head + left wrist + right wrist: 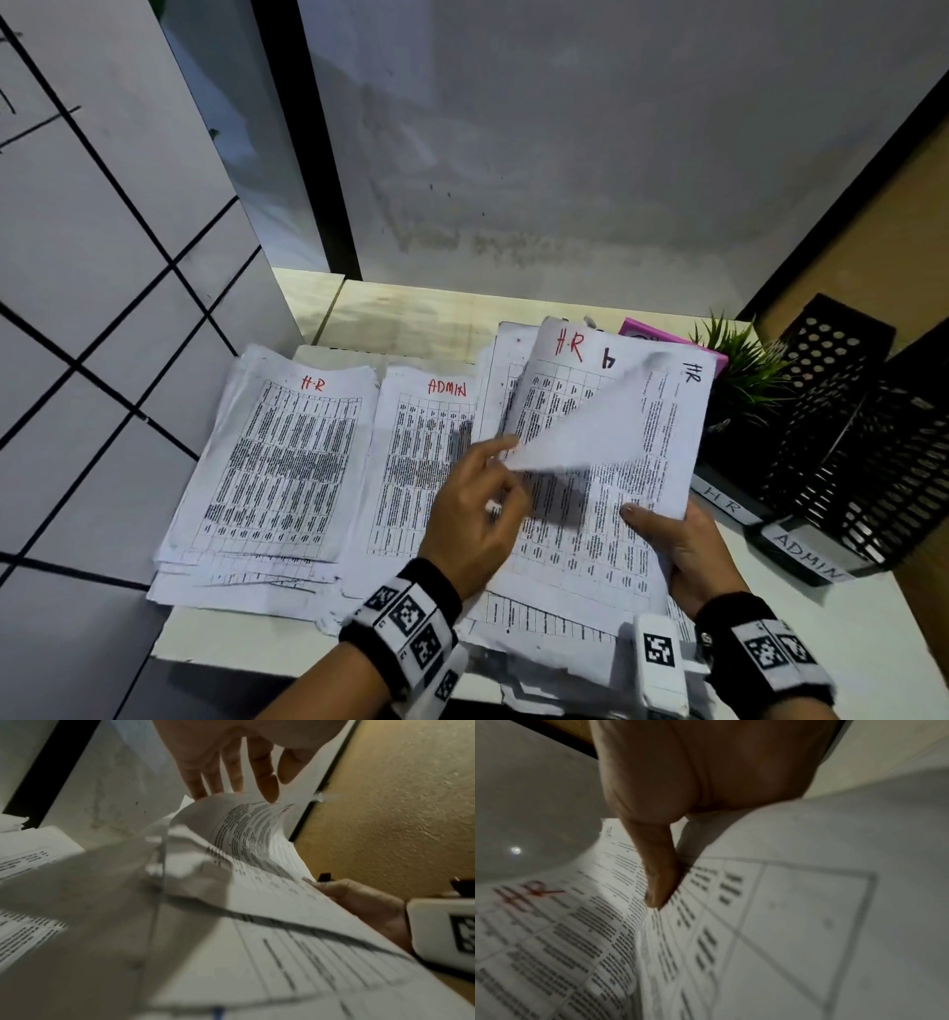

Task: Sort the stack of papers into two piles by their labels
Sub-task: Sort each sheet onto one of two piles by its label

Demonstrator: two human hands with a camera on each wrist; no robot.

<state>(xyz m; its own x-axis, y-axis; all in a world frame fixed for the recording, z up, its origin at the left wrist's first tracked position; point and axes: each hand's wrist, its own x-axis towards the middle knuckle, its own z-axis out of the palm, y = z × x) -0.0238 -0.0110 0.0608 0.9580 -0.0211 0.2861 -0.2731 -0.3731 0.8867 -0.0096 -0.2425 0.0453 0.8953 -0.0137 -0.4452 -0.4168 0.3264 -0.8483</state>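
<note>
Two sorted piles lie on the desk: the HR pile (pixel 287 462) at left and the ADMIN pile (pixel 411 462) beside it. To their right is the unsorted stack (pixel 580 555). My right hand (pixel 683 545) grips its lower right edge, thumb (pixel 659 882) on top. My left hand (pixel 477 503) pinches the lower left corner of the top sheet (pixel 580 437) and holds it folded up and back, blank side showing. That sheet carries a black "HR" at its upper right. The sheet beneath shows a red "HR" label (pixel 570 347). The wrist views show the curled sheet (pixel 246 833) and the red label (pixel 531 894).
Black mesh file trays (pixel 847 437) tagged HR and ADMIN stand at the right, with a small green plant (pixel 739 360) and a pink item (pixel 647 331) behind the stack. A grey wall closes the back. The desk's left edge drops to a tiled floor (pixel 102 308).
</note>
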